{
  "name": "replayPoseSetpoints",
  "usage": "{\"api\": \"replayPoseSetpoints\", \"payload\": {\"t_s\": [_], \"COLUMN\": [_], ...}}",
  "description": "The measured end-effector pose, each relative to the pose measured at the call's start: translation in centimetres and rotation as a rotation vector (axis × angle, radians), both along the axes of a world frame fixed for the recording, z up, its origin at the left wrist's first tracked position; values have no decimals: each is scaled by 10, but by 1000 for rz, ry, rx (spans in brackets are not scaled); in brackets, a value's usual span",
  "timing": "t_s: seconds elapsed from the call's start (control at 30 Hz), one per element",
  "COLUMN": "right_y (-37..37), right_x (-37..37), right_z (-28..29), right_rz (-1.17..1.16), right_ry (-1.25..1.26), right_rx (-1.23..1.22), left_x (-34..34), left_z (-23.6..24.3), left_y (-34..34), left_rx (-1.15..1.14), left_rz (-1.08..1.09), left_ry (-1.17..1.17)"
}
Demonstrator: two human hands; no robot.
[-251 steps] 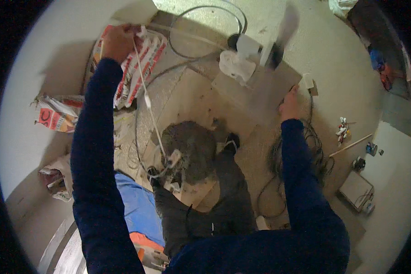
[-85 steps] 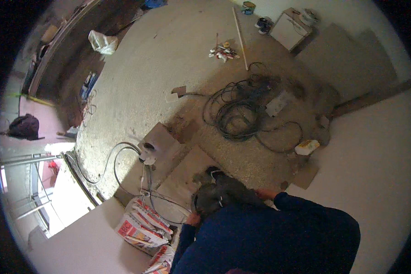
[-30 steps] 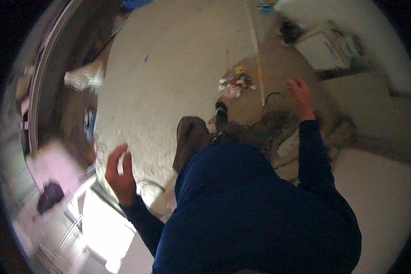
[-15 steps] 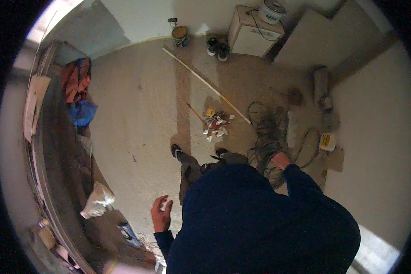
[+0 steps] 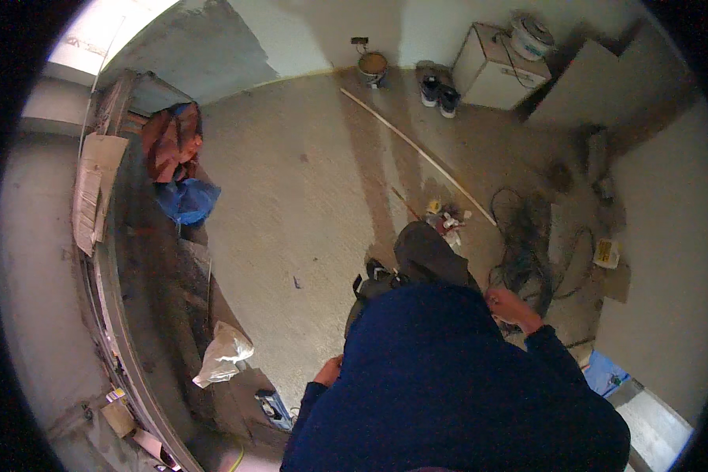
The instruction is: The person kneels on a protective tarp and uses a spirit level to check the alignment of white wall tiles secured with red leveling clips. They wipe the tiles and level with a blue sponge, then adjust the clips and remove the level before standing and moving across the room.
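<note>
My left hand (image 5: 330,371) is low beside my left hip, its fingers mostly hidden against the dark blue jacket. On the other side, my right hand (image 5: 513,307) is by my right hip with its fingers curled in. What it holds, if anything, I cannot make out. Beyond it on the floor lies a tangle of dark cables (image 5: 519,252). My right knee (image 5: 429,250) is raised ahead of my body and partly covers a small heap of white and reddish debris (image 5: 451,226).
A long pale pole (image 5: 417,153) lies diagonally on the floor. A bucket (image 5: 372,69), dark shoes (image 5: 439,96) and a white cabinet (image 5: 502,69) stand by the far wall. Blue plastic (image 5: 189,200) and a whitish bag (image 5: 224,354) lie at left. A white tub (image 5: 606,253) sits right.
The room has shifted rightward in view. My right knee has come up and forward. The left hand, spread open before, has drawn in against my body; the right hand has come back toward my hip.
</note>
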State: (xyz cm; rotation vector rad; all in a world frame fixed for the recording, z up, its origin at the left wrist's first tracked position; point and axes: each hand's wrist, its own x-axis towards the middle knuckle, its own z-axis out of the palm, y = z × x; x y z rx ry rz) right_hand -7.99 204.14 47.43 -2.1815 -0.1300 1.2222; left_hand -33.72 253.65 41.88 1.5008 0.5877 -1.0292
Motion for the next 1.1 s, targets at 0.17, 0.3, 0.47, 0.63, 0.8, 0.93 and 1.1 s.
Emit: {"api": "replayPoseSetpoints", "payload": {"t_s": [0.17, 0.3, 0.47, 0.63, 0.8, 0.93, 1.1], "right_y": [17, 49, 79, 106, 111, 87, 90], "right_x": [58, 138, 243, 297, 295, 263, 218], "right_z": [28, 15, 7, 0, -10, -17, -25], "right_rz": [124, 9, 46, -17, -61, -192, -339], "right_ry": [219, 456, 548, 703, 678, 654, 632], "right_rx": [135, 420, 350, 416, 424, 460, 501], "left_x": [-17, 26, 87, 123, 152, 184, 228], "left_z": [-67, -78, -74, -76, -64, -51, -36], "left_y": [15, 8, -10, -13, 22, 69, 145], "left_rx": [7, 38, 130, 220, 235, 205, 160], "left_rz": [19, 80, 191, 255, 228, 113, -54], "left_ry": [-61, -72, -105, -157, -143, -107, -70]}}
